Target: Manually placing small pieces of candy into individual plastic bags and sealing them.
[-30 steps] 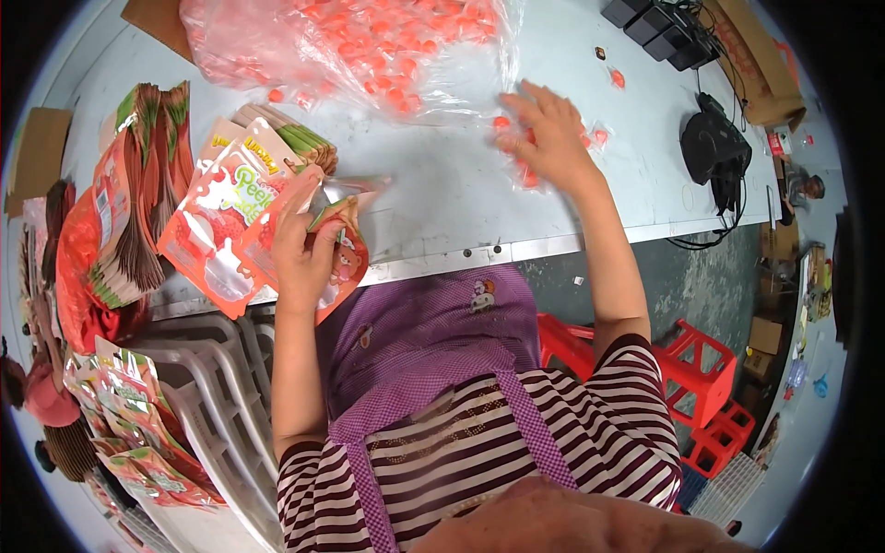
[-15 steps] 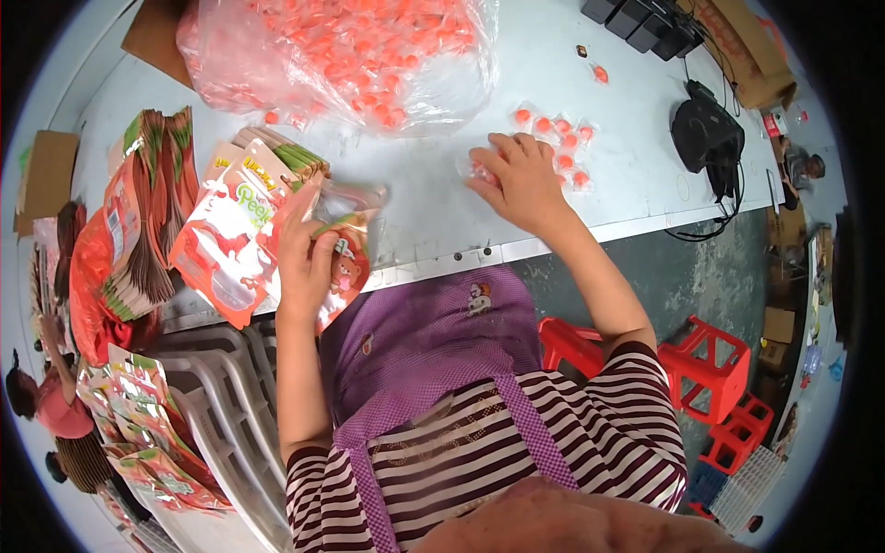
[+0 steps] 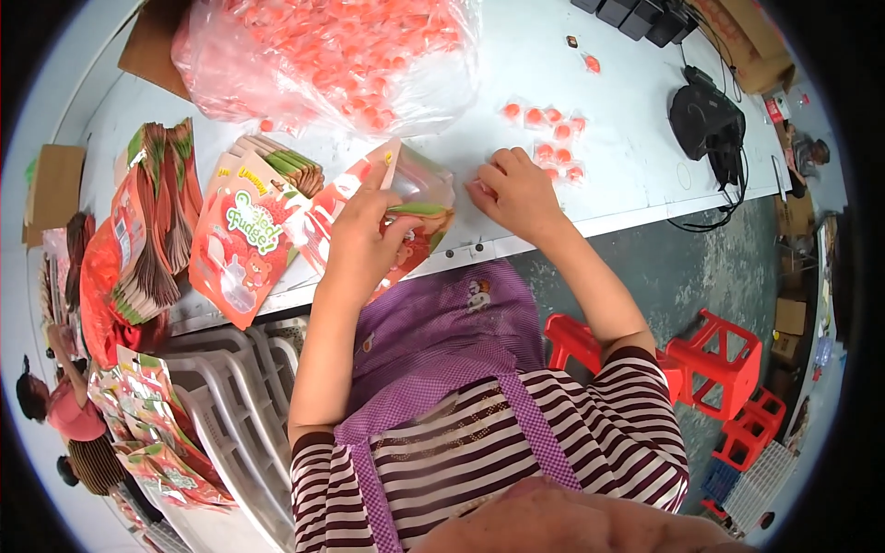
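Note:
My left hand (image 3: pixel 361 235) grips a red and white printed pouch (image 3: pixel 343 180), its mouth spread toward the right and a clear panel showing. Just right of that mouth, my right hand (image 3: pixel 522 201) is closed with curled fingers over small wrapped red candies, mostly hidden by the fingers. Several more wrapped candies (image 3: pixel 554 116) lie loose on the table beyond it. A fanned pile of flat pouches (image 3: pixel 241 230) sits left of my left hand, partly under the held pouch. Farther back rests a big clear plastic bag (image 3: pixel 424 92) full of the same candies.
Bundled pouches (image 3: pixel 152 221) stand at the table's left end by a red bag (image 3: pixel 101 276). Filled-looking pouches (image 3: pixel 171 442) lie on stacked grey crates (image 3: pixel 230 415). A black bag with cords (image 3: pixel 705 124) lies at the right. Red stools (image 3: pixel 714 359) stand on the floor.
My left hand has moved right with a pouch, whose mouth now spreads near my right hand. My right hand has drawn slightly away from the loose candies, its fingers curled tighter.

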`<action>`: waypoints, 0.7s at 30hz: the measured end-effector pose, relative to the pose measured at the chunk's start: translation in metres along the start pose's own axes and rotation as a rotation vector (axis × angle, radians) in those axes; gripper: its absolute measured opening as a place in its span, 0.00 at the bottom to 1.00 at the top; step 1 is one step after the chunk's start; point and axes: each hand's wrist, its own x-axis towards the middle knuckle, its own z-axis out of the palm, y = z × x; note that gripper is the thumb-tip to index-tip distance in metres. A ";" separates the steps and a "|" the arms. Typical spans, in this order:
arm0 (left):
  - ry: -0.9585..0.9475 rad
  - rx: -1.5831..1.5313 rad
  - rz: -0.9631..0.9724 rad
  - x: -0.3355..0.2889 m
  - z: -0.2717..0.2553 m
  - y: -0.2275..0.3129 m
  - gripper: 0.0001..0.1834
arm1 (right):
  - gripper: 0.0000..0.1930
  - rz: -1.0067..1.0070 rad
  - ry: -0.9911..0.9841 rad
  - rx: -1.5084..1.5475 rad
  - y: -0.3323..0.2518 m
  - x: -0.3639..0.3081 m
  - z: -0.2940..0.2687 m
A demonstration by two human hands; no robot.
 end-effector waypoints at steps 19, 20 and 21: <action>-0.093 -0.174 0.032 0.021 0.015 0.022 0.11 | 0.08 0.643 0.402 1.155 0.017 0.018 -0.018; -0.094 -0.079 0.058 0.022 0.016 0.024 0.12 | 0.08 0.648 0.404 1.154 0.012 0.023 -0.024; -0.100 -0.081 0.059 0.024 0.017 0.028 0.12 | 0.08 0.673 0.478 1.178 0.004 0.031 -0.030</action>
